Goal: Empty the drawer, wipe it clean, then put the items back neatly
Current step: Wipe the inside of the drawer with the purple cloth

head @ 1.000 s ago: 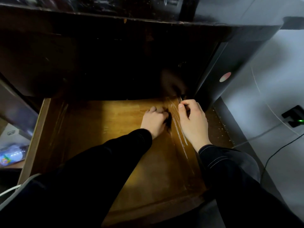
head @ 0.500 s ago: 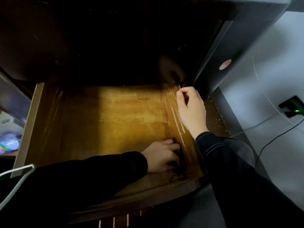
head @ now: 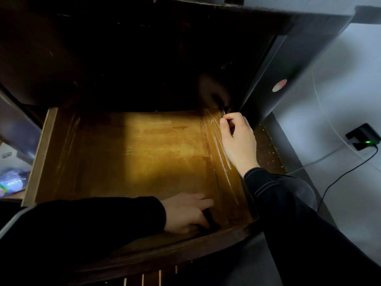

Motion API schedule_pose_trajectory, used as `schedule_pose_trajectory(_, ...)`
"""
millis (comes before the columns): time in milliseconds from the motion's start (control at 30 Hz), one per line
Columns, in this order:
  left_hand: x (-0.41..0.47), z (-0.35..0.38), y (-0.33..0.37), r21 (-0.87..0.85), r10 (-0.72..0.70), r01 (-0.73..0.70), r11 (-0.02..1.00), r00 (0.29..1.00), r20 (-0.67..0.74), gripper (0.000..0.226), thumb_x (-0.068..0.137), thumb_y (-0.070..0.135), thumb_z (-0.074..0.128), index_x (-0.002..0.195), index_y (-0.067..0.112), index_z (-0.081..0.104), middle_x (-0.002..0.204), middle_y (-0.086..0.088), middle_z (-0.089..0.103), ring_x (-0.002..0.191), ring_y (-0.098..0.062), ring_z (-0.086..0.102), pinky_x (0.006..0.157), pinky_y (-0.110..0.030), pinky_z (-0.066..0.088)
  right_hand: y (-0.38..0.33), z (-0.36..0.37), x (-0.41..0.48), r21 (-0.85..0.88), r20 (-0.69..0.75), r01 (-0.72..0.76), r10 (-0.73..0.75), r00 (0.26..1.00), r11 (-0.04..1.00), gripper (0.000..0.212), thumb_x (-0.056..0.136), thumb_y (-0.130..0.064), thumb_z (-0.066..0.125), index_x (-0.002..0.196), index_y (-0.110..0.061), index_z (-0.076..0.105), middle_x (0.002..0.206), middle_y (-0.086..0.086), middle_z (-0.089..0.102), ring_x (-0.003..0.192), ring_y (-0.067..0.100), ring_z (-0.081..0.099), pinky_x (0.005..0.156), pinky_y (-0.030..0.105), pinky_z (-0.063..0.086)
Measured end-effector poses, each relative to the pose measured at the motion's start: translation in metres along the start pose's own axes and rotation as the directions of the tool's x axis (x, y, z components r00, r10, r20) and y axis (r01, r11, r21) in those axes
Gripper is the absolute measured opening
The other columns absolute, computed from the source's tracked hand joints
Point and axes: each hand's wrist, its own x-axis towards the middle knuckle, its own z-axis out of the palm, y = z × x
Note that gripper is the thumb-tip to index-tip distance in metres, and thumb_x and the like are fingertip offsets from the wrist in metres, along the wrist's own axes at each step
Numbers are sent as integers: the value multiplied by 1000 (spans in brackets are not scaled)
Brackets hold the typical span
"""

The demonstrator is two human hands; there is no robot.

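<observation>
- The drawer (head: 40, 157) stood pulled out under the dark cabinet, its wooden floor bare, so the emptying looked done and the wiping was the step in hand.
- The left hand (head: 186, 211) lay in the near right corner of the drawer, fingers bent over a dark cloth (head: 208, 221) and gripping it against the floor.
- The right hand (head: 237, 141) was clamped on the drawer's right wall near its far end, thumb and fingers curled over the top edge.
- To wipe well, I judged that the right hand's grip should steady the drawer while the cloth went into the seam where floor meets wall, since grime tends to gather there. Overlapping strokes across the middle and the left side would then finish it.
- The streaked sheen along the right wall suggested fresh wiping there. The left part of the floor was too dim to judge.
- Compared with a second earlier, the left hand had drawn the cloth from just beside the right hand at the far end down to the near corner. It had hardly shifted in the last half second.
- The right hand had kept the same hold on the wall throughout.
</observation>
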Motion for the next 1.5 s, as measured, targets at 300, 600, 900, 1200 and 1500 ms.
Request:
schedule_pose_trajectory(300, 36, 6, 12, 162, 5, 15, 987, 993, -117, 28, 98, 23, 51, 119, 26, 70, 126, -7, 55, 101, -26, 48, 69, -35, 43, 0, -1, -1, 15, 1, -3, 3, 1000, 1000, 26, 102, -45, 45, 118, -27, 56, 114, -10, 56, 84, -5, 49, 68, 12, 33)
schedule_pose_trajectory(600, 32, -3, -32, 239, -68, 144, 960, 952, -298, 23, 91, 27, 68, 111, 34, 73, 118, -4, 59, 99, -25, 56, 64, -31, 52, 1, -1, -1, 18, -1, -4, 4, 1000, 1000, 26, 102, -47, 44, 117, -30, 56, 114, -12, 55, 88, -1, 49, 68, 11, 31)
schedule_pose_trajectory(900, 60, -38, -88, 93, -572, 674, 733, 685, -451, 33, 98, 32, 50, 126, 26, 65, 127, -7, 45, 111, -31, 45, 84, -39, 46, 1, 0, 0, 16, -2, 8, -8, 1000, 1000, 27, 102, -47, 43, 119, -29, 55, 118, -8, 57, 92, 3, 51, 68, 11, 33)
schedule_pose_trajectory(1200, 27, 2, -27, 225, -154, 226, 948, 942, -298, 26, 91, 32, 63, 116, 30, 71, 121, -7, 55, 101, -26, 55, 68, -35, 53, -3, -3, -2, 34, 8, -1, 1, 1000, 999, 27, 103, -45, 45, 120, -27, 56, 116, -8, 57, 91, 5, 51, 73, 26, 39)
schedule_pose_trajectory(1500, 54, -23, -65, 165, -466, 565, 808, 785, -408, 31, 96, 29, 49, 120, 23, 67, 129, -9, 46, 112, -32, 44, 86, -43, 46, 0, -3, 0, 14, 17, 21, -22, 1000, 1000, 28, 103, -44, 45, 121, -26, 55, 117, -6, 57, 94, 5, 52, 67, 11, 34)
